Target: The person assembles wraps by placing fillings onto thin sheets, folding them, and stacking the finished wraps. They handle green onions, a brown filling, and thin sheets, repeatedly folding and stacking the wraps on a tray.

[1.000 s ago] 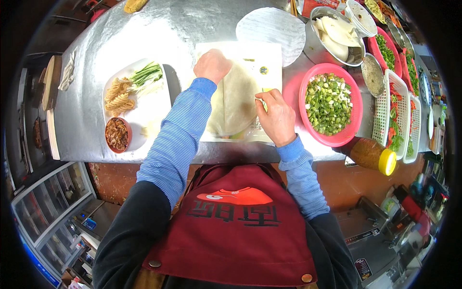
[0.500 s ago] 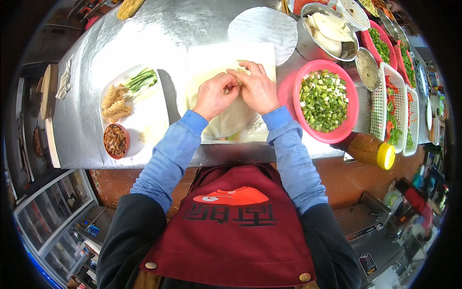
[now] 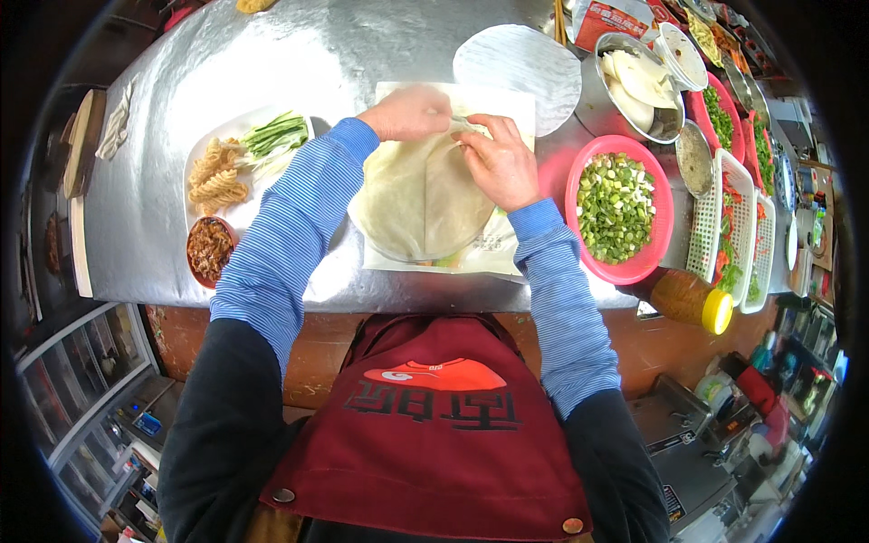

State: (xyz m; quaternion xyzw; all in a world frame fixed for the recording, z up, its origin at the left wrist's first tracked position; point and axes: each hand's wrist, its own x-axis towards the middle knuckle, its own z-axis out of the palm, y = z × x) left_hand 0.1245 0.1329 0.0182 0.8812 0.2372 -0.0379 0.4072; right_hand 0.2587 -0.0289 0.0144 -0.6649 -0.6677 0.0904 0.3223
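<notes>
1. Thin, translucent round sheet (image 3: 412, 213) spread flat on white printed paper (image 3: 501, 260), on the counter (image 3: 136, 231) in front of the person. Line down its middle; crease or overlap, cannot tell.
2. Right hand (image 3: 500, 161) pinching, apparently on the sheet's far edge. Left hand (image 3: 410, 112) just beside it, fingers curled; whether it grips, cannot tell.
3. Done, by the look of it: sheet laid out. Far edge looks unfinished, both hands at it.
4. Green strips (image 3: 276, 134) and twisted tan pieces (image 3: 215, 176) sit on the left plate (image 3: 249, 206), none seen atop the sheet.
</notes>
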